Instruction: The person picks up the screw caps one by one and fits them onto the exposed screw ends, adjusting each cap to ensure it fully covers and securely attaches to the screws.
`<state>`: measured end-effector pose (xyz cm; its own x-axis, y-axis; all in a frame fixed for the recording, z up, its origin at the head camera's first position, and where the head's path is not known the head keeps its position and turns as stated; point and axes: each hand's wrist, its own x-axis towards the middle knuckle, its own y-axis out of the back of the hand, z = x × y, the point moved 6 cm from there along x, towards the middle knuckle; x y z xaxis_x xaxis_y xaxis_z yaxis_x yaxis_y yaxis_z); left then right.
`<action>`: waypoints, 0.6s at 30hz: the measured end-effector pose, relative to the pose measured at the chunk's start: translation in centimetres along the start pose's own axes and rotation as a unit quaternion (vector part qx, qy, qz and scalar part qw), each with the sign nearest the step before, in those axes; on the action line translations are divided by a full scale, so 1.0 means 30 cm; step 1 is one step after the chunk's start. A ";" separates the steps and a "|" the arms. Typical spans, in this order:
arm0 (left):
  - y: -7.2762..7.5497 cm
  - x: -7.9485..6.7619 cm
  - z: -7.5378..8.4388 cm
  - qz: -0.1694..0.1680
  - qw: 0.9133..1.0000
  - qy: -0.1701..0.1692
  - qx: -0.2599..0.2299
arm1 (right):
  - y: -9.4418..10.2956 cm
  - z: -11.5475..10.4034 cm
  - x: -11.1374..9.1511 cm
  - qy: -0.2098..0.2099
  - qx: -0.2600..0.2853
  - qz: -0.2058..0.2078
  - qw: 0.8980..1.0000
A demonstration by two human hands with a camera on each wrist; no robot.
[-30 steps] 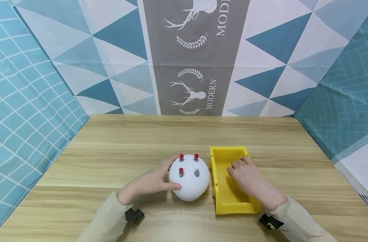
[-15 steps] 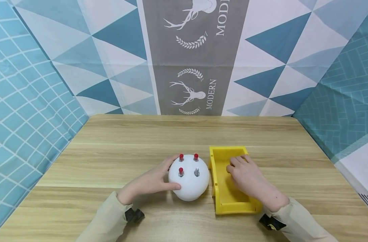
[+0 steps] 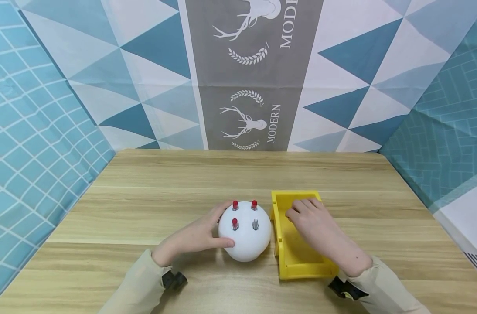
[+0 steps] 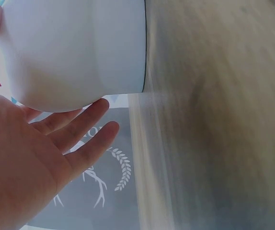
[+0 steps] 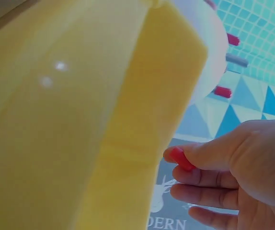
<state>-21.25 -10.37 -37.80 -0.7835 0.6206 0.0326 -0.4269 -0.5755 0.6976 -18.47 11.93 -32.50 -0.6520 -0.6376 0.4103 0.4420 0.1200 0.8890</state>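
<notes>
My left hand (image 3: 201,231) holds a white rounded dome (image 3: 244,248) from its left side, thumb on the near face and fingers around the far side. In the left wrist view the spread fingers (image 4: 87,120) lie along the dome's wall. Out of the dome's top stand threaded metal posts; three carry red caps (image 3: 235,223), and the near right post (image 3: 255,224) is bare metal. My right hand (image 3: 313,224) is above the yellow bin (image 3: 301,271). In the right wrist view its thumb and index finger pinch a small red cap (image 5: 181,158).
The yellow bin stands just right of the dome, its left wall close beside it. Both rest on a wood-grain table (image 3: 144,174). Patterned cloth (image 3: 156,78) hangs behind the table and at both sides.
My right hand has moved left within the bin's outline, its fingertips now nearer to the dome. The left hand and the dome have stayed put.
</notes>
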 end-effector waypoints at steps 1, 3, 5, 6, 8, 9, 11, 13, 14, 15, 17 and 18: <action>-0.001 0.000 -0.001 0.000 1.000 0.002 0.000 | 0.004 -0.003 0.003 0.000 0.002 -0.001 1.000; -0.002 0.000 -0.003 0.001 1.000 0.004 0.000 | 0.014 -0.009 0.010 0.000 0.008 -0.002 1.000; -0.002 0.001 -0.004 0.002 1.000 0.006 0.002 | 0.024 -0.016 0.017 0.000 0.016 -0.002 1.000; -0.002 0.001 -0.005 0.002 1.000 0.006 0.001 | 0.029 -0.019 0.020 0.001 0.021 -0.001 1.000; -0.001 0.001 -0.005 0.001 1.000 0.005 0.003 | 0.040 -0.026 0.026 0.003 0.027 0.001 1.000; -0.001 0.001 -0.005 0.001 1.000 0.005 0.005 | 0.044 -0.030 0.029 0.003 0.030 0.001 1.000; -0.001 0.000 -0.004 0.001 1.000 0.005 0.006 | 0.053 -0.038 0.034 0.004 0.032 -0.001 0.999; -0.001 0.000 -0.004 0.000 1.000 0.006 0.005 | 0.060 -0.046 0.039 0.003 0.032 -0.006 0.999; 0.000 0.000 -0.004 0.000 1.000 0.005 0.003 | 0.064 -0.049 0.042 0.003 0.033 -0.008 0.999; 0.000 0.000 -0.003 0.000 1.000 0.005 0.002 | 0.067 -0.052 0.044 0.002 0.035 -0.008 0.999; 0.000 0.000 -0.003 0.000 1.000 0.004 0.002 | 0.075 -0.060 0.049 0.004 0.040 -0.004 0.999; 0.000 0.001 -0.003 0.000 1.000 0.003 0.002 | 0.080 -0.063 0.051 0.006 0.044 0.001 0.999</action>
<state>-21.31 -10.40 -37.89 -0.7863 0.6172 0.0283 -0.4250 -0.5736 0.7002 -17.24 9.81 -30.13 -0.6443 -0.6458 0.4096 0.3868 0.1869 0.9030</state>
